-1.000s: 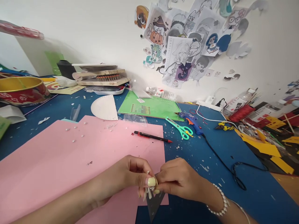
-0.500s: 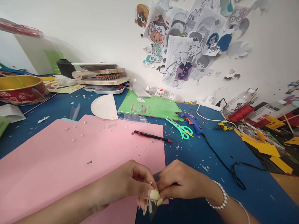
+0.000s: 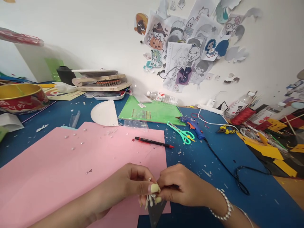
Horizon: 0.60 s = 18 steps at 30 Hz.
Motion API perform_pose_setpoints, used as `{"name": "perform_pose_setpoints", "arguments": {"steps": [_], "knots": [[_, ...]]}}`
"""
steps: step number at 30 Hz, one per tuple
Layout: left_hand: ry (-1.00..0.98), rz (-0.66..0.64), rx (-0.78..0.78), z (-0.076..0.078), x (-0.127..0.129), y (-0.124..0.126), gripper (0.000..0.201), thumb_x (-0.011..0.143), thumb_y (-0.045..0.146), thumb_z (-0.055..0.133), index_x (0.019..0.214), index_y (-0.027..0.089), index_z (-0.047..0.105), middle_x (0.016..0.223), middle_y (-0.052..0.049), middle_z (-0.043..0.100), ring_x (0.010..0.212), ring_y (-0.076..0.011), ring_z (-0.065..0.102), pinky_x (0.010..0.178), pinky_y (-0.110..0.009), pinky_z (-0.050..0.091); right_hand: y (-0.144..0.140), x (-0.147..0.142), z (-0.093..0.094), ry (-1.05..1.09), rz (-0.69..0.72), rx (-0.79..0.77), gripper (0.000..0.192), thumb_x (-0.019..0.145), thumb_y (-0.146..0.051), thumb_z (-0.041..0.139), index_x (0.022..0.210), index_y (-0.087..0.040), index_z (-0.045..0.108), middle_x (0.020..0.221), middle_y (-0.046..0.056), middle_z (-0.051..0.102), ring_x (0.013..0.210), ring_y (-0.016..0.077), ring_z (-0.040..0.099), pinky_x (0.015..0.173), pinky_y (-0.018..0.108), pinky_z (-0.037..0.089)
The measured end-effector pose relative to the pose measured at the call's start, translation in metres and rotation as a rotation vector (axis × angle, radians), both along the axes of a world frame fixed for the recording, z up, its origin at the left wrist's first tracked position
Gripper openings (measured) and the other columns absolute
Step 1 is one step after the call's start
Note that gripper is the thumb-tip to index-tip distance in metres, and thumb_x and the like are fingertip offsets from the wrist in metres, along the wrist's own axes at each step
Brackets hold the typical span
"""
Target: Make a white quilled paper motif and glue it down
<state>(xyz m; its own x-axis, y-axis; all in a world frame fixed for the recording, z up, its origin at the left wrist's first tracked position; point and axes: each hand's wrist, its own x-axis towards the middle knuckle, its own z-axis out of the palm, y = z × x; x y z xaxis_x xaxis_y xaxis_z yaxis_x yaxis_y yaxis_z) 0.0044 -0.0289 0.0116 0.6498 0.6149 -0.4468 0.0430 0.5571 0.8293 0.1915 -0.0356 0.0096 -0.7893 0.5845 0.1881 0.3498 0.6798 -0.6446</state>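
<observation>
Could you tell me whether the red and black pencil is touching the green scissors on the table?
Apart. The head view shows the pencil lying on the pink sheet, with bare blue table plainly between its tip and the scissors.

Low over the pink paper sheet (image 3: 71, 171), at its near right corner: left hand (image 3: 128, 185) and right hand (image 3: 182, 186) pressed fingertip to fingertip, both pinching a small white bow (image 3: 150, 199) and a dark grey paper triangle (image 3: 155, 212) hanging point-down. Pearl bracelet (image 3: 224, 207) on the right wrist. On the sheet's far edge, a red-and-black pencil (image 3: 154, 142). Just right of the sheet, on the blue table (image 3: 209, 158), mint scissors (image 3: 181, 132) and a blue glue gun (image 3: 193, 125). Behind the sheet, a white paper half-plate (image 3: 104, 113) and a green mat (image 3: 154, 111).
</observation>
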Motion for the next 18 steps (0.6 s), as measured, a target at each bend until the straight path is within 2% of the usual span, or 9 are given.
{"name": "perform_pose_setpoints", "arguments": {"steps": [12, 18], "knots": [[0.004, 0.011, -0.012, 0.002, 0.001, 0.0, 0.014, 0.058, 0.024, 0.07, 0.056, 0.013, 0.061, 0.05, 0.0, 0.06, 0.046, -0.0101, 0.048, 0.049, -0.02, 0.036, 0.002, 0.001, -0.001, 0.003, 0.017, -0.033, 0.019, 0.083, -0.027, 0.044, 0.08, -0.015, 0.058, 0.067, 0.0, 0.058, 0.061, 0.007, 0.053, 0.056, 0.015, 0.037], [-0.04, 0.087, 0.015, 0.009, 0.0, 0.0, 0.012, 0.067, 0.022, 0.064, 0.059, 0.014, 0.06, 0.052, 0.003, 0.057, 0.053, -0.0091, 0.046, 0.056, -0.019, 0.035, 0.002, 0.002, 0.002, 0.008, -0.067, -0.038, 0.017, 0.083, -0.024, 0.043, 0.081, -0.015, 0.057, 0.069, 0.001, 0.058, 0.061, 0.0082, 0.051, 0.058, 0.017, 0.036]]}}
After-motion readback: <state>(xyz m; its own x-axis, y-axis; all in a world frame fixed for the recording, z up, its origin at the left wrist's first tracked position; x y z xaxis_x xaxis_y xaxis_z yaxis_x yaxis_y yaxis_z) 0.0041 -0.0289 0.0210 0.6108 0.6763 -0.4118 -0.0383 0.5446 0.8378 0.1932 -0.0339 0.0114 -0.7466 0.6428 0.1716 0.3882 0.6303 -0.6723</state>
